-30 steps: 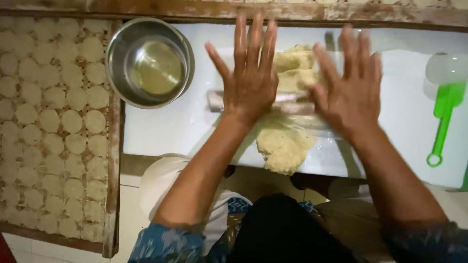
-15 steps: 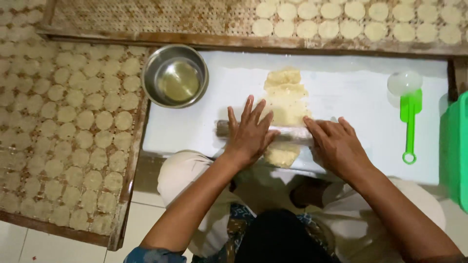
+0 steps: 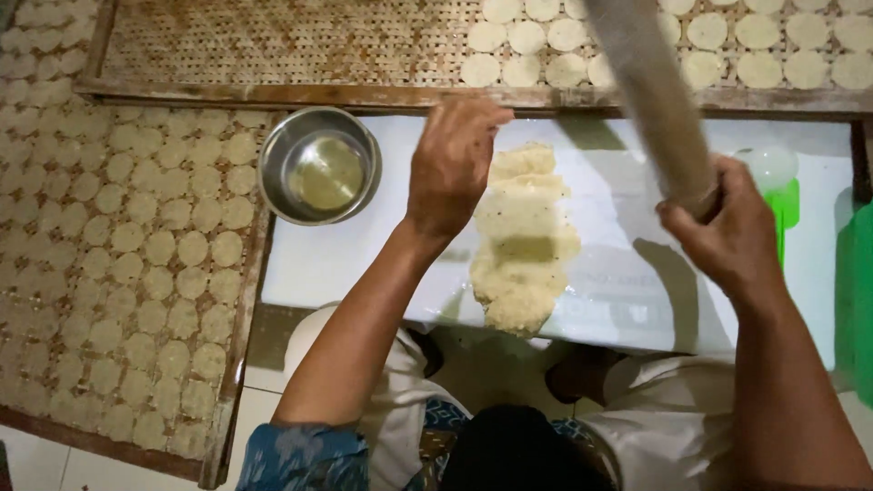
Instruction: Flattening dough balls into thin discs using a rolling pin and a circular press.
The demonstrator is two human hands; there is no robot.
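1. Rolled dough sheet (image 3: 520,238) lying lengthwise at the centre of the white board (image 3: 364,264), pale and ragged-edged, running from 12 to 6 o'clock.
2. Right hand (image 3: 727,238) at 3 o'clock of the dough, fingers wrapped tight round the lower end of the rolling pin (image 3: 650,95), lifted clear and tilted up toward 12 o'clock.
3. Left hand (image 3: 452,168) hovering over the dough's upper end at 11 o'clock, fingers curled downward and bunched, fingertips hidden; whether pinching anything, cannot tell.
4. Forearms angled in from 6 o'clock, left wrist bent down, right wrist cocked upward.
5. Best handled, judging from this: pin kept well off the sheet while the free hand works, touch light so the thin edges do not tear.
6. Steel bowl (image 3: 319,165) at 9 o'clock of the dough; green-handled tool (image 3: 784,202) at 3 o'clock; woven trays (image 3: 273,41) with cut rounds (image 3: 145,273) at 9 and 12 o'clock.
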